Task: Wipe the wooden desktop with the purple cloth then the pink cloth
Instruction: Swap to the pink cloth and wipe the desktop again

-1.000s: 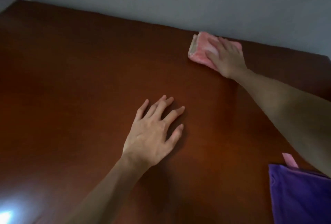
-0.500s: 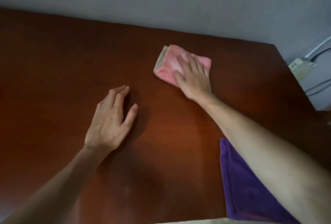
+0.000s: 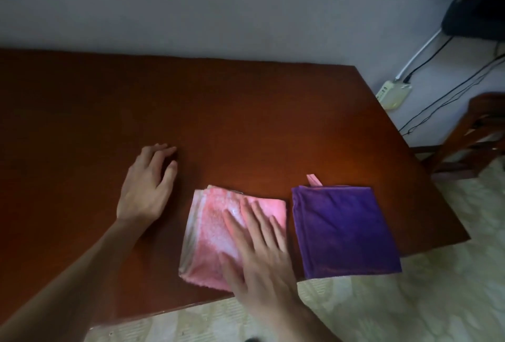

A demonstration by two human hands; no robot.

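The folded pink cloth (image 3: 210, 229) lies near the front edge of the dark wooden desktop (image 3: 246, 112). My right hand (image 3: 257, 254) rests flat on top of it, fingers spread, pressing it down. The folded purple cloth (image 3: 344, 229) lies just to the right of the pink one, at the desk's front right corner, untouched. My left hand (image 3: 149, 186) lies palm down on the bare wood, to the left of the pink cloth, holding nothing.
A grey wall runs behind the desk. A white power strip (image 3: 392, 93) with black cables hangs on the wall at the right. A wooden chair (image 3: 475, 134) stands right of the desk. Pale patterned floor (image 3: 410, 300) shows below the front edge.
My right hand has dragged the pink cloth from the far side of the desk back to the front edge, beside the purple cloth. The view has tilted down.
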